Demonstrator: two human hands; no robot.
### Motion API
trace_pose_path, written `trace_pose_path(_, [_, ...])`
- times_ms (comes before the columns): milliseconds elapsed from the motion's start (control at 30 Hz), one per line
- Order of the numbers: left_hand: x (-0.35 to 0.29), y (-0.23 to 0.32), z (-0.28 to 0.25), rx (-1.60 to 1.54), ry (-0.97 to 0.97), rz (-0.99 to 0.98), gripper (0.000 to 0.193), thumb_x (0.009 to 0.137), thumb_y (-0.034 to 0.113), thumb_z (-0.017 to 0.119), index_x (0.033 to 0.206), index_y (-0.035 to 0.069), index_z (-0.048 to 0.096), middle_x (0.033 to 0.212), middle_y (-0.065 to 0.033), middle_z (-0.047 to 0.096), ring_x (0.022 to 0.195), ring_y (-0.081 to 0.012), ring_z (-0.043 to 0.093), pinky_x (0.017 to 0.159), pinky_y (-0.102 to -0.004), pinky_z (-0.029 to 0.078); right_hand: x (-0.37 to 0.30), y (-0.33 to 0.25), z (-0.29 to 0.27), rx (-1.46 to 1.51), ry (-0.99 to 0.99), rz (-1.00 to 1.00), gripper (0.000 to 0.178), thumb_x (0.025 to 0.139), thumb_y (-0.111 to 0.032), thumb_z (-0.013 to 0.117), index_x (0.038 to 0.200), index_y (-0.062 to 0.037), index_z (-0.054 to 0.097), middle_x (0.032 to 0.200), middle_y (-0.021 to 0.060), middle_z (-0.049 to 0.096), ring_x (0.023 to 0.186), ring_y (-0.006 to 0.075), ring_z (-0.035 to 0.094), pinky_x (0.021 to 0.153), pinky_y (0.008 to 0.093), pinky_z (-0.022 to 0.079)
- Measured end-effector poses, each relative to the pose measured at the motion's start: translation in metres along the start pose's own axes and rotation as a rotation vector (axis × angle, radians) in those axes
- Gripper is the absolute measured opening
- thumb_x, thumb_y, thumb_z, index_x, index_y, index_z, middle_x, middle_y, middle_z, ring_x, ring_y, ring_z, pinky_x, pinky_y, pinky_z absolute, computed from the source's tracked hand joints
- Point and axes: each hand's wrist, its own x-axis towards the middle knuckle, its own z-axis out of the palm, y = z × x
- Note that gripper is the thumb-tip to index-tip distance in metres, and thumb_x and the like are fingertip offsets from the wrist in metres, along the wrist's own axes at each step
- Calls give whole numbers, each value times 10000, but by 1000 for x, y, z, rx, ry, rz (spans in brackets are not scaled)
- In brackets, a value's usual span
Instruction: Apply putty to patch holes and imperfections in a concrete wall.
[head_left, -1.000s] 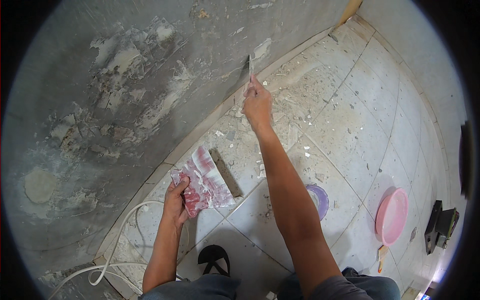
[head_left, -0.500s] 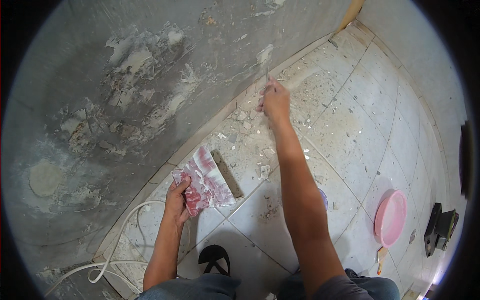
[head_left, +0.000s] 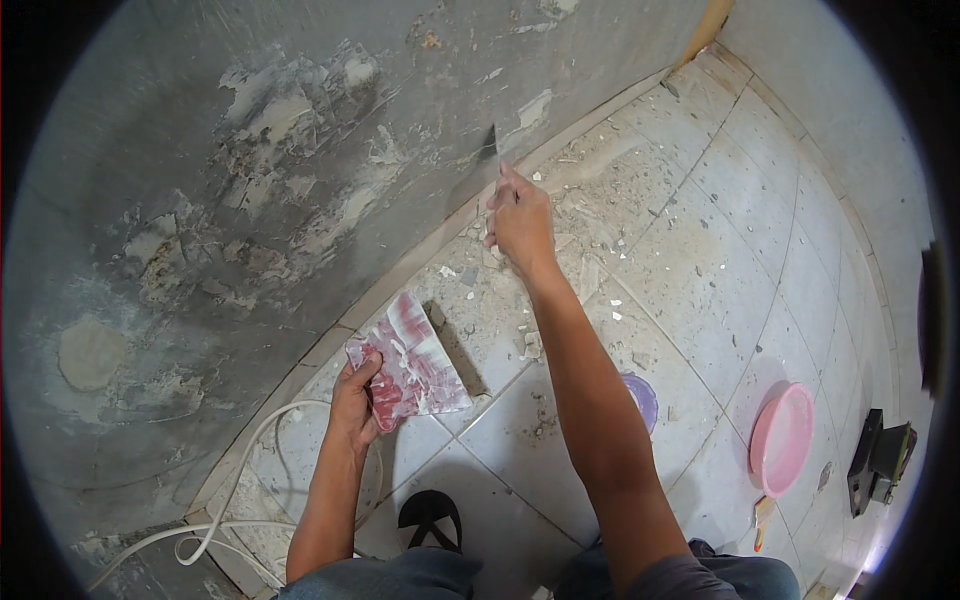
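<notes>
In my left hand (head_left: 354, 400) is a flat red plate (head_left: 415, 365) smeared with white putty, my thumb pressed over its near edge. Farther ahead, my right hand (head_left: 523, 220) grips a putty knife (head_left: 490, 143); its thin dark blade points at the grey wall (head_left: 420, 200), and its handle is mostly covered by my fingers. Whether the blade touches the wall I cannot tell. Pale filled patches and peeled, rough areas mark the wall, including a whitish patch (head_left: 534, 110) just beyond the blade.
Plaster chips and dust litter the tiled floor (head_left: 690, 260) along the wall. To the right are a pink basin (head_left: 782, 440), a brush (head_left: 763, 520) and a black device (head_left: 880, 460). A purple container (head_left: 642, 400) is partly behind my right arm. A white cable (head_left: 235, 480) loops at left.
My right hand has moved left and slightly nearer with the putty knife, away from the whitish patch. More of the purple container shows. My left hand and the plate stay put.
</notes>
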Motion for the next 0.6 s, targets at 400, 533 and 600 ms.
trace_pose_path(400, [6, -7, -4, -13, -9, -26, 159, 890, 139, 602, 1035, 80, 571, 877, -29, 636, 751, -150, 639, 705, -330, 551, 81, -14, -64, -70, 96, 102, 402, 958, -195, 446, 1326, -35, 476, 795, 78, 608, 516, 112, 526, 457, 275, 494])
trace_pose_path(533, [5, -7, -6, -55, -34, -35, 194, 904, 115, 575, 1087, 50, 568, 930, -56, 644, 782, -173, 646, 707, -340, 561, 88, -12, -62, -81, 106, 61, 381, 948, -167, 464, 1311, -59, 505, 779, 94, 634, 484, 129, 539, 415, 278, 498])
trace_pose_path(600, [5, -6, -11, -41, -32, -32, 193, 905, 117, 575, 1087, 51, 568, 933, -55, 644, 786, -172, 646, 706, -340, 561, 87, -14, -60, -101, 107, 44, 377, 946, -163, 467, 1306, -61, 513, 763, 90, 632, 481, 126, 537, 412, 277, 493])
